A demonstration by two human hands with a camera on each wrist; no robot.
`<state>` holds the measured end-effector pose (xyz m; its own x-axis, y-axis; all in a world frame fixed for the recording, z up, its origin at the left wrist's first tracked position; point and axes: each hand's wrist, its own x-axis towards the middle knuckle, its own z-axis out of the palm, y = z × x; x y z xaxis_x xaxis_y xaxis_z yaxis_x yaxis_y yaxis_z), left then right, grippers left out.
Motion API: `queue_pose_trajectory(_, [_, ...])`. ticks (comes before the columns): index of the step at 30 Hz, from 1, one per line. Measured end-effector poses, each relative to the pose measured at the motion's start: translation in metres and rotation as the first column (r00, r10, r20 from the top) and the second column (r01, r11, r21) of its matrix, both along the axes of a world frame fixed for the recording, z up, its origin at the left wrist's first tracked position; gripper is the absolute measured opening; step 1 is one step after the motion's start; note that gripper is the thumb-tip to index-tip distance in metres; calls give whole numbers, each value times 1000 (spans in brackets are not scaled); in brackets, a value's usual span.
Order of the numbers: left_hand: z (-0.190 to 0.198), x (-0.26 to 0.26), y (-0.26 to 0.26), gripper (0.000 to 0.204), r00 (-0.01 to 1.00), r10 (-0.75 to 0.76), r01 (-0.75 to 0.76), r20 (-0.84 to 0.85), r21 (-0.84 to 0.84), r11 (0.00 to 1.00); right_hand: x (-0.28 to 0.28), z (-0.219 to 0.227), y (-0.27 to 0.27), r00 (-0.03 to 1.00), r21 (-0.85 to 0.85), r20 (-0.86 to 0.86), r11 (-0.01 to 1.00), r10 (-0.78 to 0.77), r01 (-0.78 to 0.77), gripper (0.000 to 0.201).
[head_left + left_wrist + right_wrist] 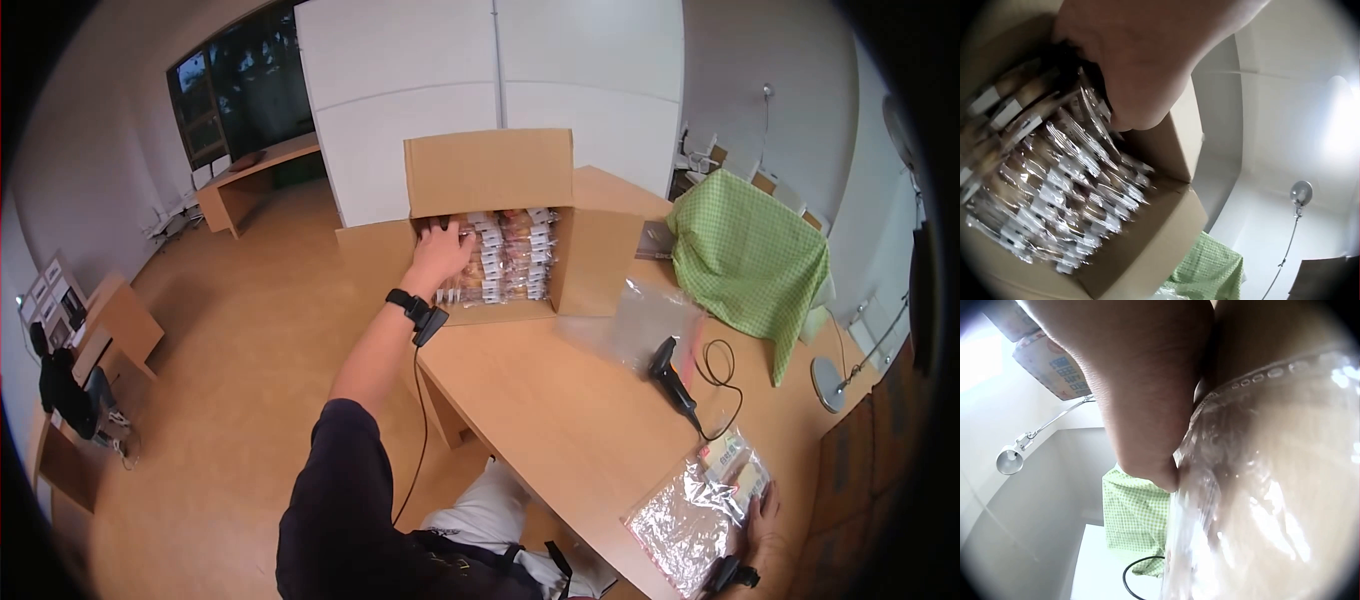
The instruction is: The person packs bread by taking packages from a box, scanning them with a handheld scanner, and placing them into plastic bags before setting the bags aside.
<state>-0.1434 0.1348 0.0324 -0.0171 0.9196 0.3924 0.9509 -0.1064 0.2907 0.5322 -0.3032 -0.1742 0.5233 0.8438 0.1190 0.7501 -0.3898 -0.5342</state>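
The left hand is seen, in the head view, placed inside one cardboard box; the packets there are stacked in two main columns running away from the person, mostly to its right, and are well apart from the right hand. One shiny bag, slanting across the table to the right hand's left, is touched by it; one scanner is counted. In the left wrist view, packets overlap too closely for counting; the fingertips are hidden, so a grip cannot be told. In the right wrist view, the bag's edge is touched; whether it is pinched cannot be told.
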Motion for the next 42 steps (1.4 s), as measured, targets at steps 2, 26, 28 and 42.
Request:
queue_pose_trajectory(2, [-2,-7,19,55,1000,-19,20,-9,52,998,-1,-5,-4,999,25,-32,1000,-5,6,58])
queue_pose_trajectory(26, [-6,-14,-1,13,835,-78,411,-545,522,747,-23,16,-5,995,38,-47,995,-86,88,57])
queue_pose_trajectory(28, [-3,-15,-4,14,822,-67,426,-565,533,731,-21,14,-5,996,43,-28,995,-88,90,57])
queue_pose_trajectory(42, [27,12,-111,9,875,-483,340,-41,761,552,-25,14,-5,994,65,-43,993,-98,101,59])
